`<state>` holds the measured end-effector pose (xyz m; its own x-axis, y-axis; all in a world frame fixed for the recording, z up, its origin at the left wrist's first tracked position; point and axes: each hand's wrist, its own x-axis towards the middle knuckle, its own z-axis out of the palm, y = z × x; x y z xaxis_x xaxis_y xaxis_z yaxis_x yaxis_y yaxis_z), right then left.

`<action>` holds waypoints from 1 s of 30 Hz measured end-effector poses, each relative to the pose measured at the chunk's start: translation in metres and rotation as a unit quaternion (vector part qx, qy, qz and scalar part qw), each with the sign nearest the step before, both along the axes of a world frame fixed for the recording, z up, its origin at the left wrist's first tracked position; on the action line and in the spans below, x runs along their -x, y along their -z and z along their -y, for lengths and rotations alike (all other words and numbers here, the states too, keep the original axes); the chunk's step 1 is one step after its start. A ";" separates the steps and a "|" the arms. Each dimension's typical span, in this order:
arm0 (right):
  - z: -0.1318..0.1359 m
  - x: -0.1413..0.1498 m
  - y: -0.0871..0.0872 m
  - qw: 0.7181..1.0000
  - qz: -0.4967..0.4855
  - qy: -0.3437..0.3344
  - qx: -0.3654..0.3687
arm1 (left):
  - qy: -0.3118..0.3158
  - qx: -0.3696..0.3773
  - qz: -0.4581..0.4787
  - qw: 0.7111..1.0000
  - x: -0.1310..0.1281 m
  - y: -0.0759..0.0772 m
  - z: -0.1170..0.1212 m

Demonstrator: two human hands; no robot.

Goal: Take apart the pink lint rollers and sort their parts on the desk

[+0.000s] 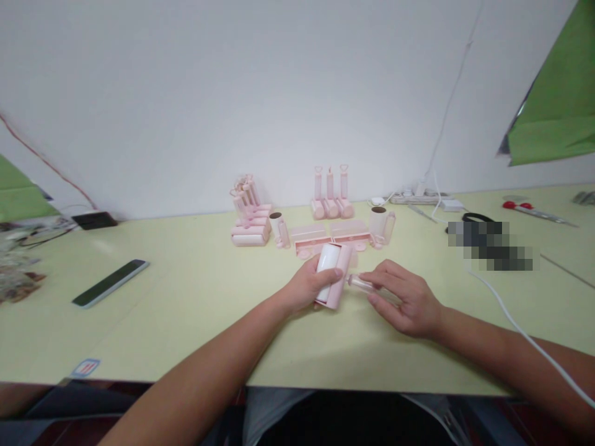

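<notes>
In my left hand (310,284) is a pink lint roller (341,279) with a white roll (328,263) showing along one side; the thumb lies across the roll. A pale, see-through handle (361,284) sticks out of its right side. My right hand (406,297) has its thumb and fingers at the far end of that handle, which they partly hide. Just behind the roller lie long pink open cases (318,243). A paper-like roll with a dark core (378,218) and a similar smaller one (276,222) stand beside loose handles.
Several finished-looking pink lint rollers (251,232) lie stacked at the back left, and three more (331,207) stand by the wall. A phone (111,283) lies left. On the right are a white cable (506,313), red-handled scissors (525,207) and a power strip (418,197).
</notes>
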<state>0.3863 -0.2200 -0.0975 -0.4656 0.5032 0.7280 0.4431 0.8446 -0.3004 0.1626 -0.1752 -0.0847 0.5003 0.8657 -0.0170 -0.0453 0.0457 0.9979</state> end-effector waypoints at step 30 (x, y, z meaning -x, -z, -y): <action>-0.001 0.003 0.011 0.998 -0.064 -0.013 -0.005 | 0.013 0.054 -0.017 0.998 -0.009 0.002 0.010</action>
